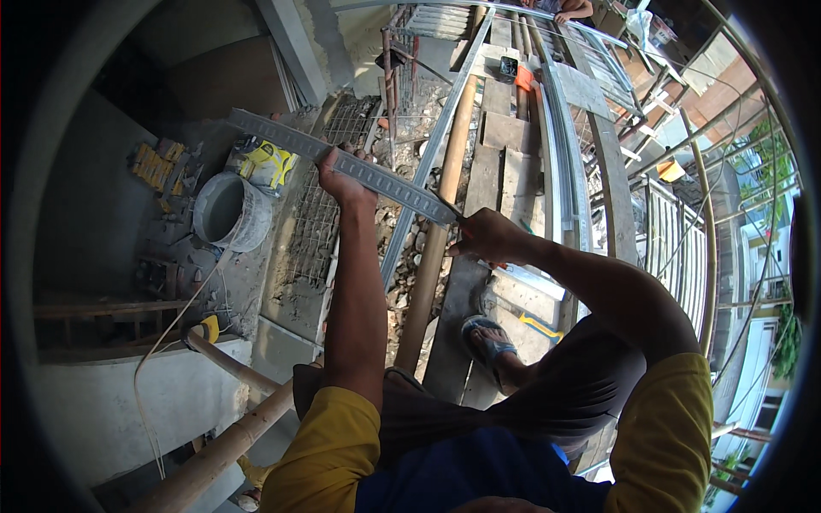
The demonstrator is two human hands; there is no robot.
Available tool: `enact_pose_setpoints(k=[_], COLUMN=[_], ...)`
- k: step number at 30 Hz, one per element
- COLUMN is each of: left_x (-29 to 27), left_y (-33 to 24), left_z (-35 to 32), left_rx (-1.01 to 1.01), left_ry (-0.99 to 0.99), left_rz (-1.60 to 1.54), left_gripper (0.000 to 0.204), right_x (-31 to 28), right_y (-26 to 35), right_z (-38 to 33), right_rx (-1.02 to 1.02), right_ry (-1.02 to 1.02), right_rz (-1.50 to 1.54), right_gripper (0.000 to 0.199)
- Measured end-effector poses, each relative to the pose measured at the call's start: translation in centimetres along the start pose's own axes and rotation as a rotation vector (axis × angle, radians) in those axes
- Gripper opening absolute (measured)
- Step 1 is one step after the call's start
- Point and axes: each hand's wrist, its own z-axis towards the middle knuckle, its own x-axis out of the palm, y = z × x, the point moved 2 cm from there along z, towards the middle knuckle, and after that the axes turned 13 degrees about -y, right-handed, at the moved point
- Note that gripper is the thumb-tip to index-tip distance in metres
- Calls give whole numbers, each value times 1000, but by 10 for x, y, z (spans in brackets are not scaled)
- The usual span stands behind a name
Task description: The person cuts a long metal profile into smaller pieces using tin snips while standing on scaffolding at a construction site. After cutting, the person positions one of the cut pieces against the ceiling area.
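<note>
Left hand [345, 179]: fingers wrapped round metal channel [392, 183]. Right hand [489, 236]: fingers closed on dark tool [448, 207] at channel's end. Likely working that end; next move needs steady hold.

I see a short-sleeved T-shirt [466, 474] over my feed, deep blue through the body, with mustard-yellow sleeves [329, 440] creased near their hems. The left hand [346, 181] and right hand [489, 237] are bare, like the forearms. Lower down I make out dark, purplish-charcoal trousers [556, 380], loosely folded, and a sandal [496, 349] with grey-blue straps.
</note>
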Motion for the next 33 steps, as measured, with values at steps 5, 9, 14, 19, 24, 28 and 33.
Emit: enact_pose_setpoints(k=[5,9,14,19,24,28,33], left_x=[3,1,-4,-12,-2,-6,-14], left_y=[-3,-13,-47,-58,-44,-42,-53], left_z=[-6,3,13,23,17,19,27], left_rx=[43,24,87,129,112,104,135], left_ry=[31,96,17,98,154,103,97], left_rz=[23,-44,-54,-23,-10,-34,-47], left_gripper=[21,35,27,40,47,48,45], right_x=[7,14,12,-3,-6,-11,-15], right_y=[-1,-7,-19,-13,8,1,0], right_z=[0,7,5,0,-5,-6,-12], right_rx=[8,-30,-39,-75,-142,-170,-142], right_ry=[-75,-88,174,150,165,178,221], right_rz=[-80,33,160,162,23,-17,-38], right_gripper=[41,38,38,40,40,40,42])
